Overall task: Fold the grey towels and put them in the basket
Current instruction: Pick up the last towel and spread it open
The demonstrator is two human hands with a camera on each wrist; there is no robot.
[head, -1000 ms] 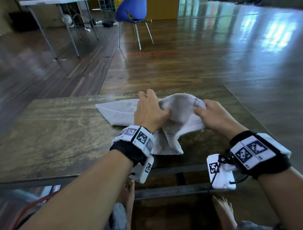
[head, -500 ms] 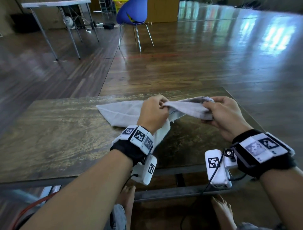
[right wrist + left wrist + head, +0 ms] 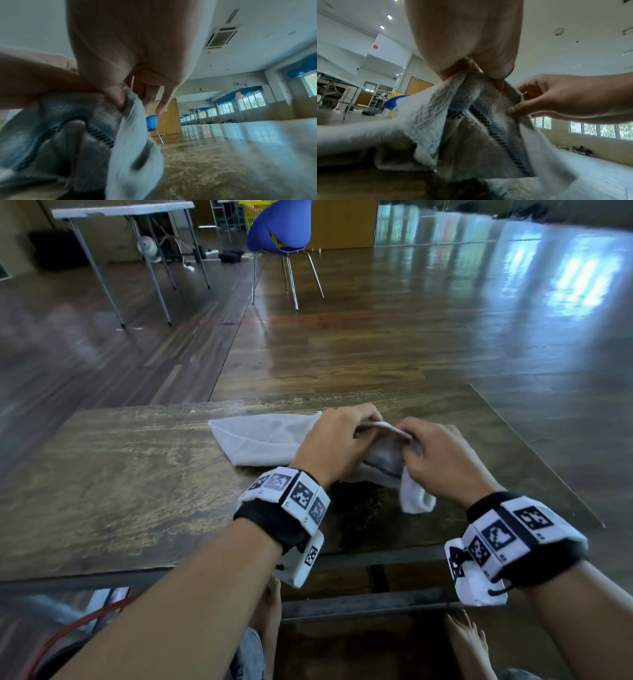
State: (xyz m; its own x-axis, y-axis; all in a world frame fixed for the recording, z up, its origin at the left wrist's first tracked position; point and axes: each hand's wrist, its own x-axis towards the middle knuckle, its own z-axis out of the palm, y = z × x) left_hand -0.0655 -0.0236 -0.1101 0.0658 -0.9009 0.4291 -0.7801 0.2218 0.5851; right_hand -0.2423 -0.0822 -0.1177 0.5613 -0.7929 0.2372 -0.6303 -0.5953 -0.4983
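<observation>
Head view: both my hands pinch the towel [image 3: 260,440] above the table [image 3: 120,474].

No brand or readable writing shows anywhere; the white bands on my wrists carry only black square code patterns. My left hand [image 3: 334,445] and right hand [image 3: 442,460] sit close together, knuckles up, each gripping the towel's raised edge, while the rest of the cloth lies on the table left of my left hand and one corner hangs down below my right. Only the left wrist view shows the dark checked stripe [image 3: 481,116] running along the towel's underside, with my left thumb and fingers [image 3: 498,65] clamped on the fold and my right hand reaching in beside it. Only the right wrist view shows my right thumb [image 3: 115,97] pressing the cloth while two fingers point loosely down. A blue chair [image 3: 279,229] stands on the floor beyond the table.
</observation>
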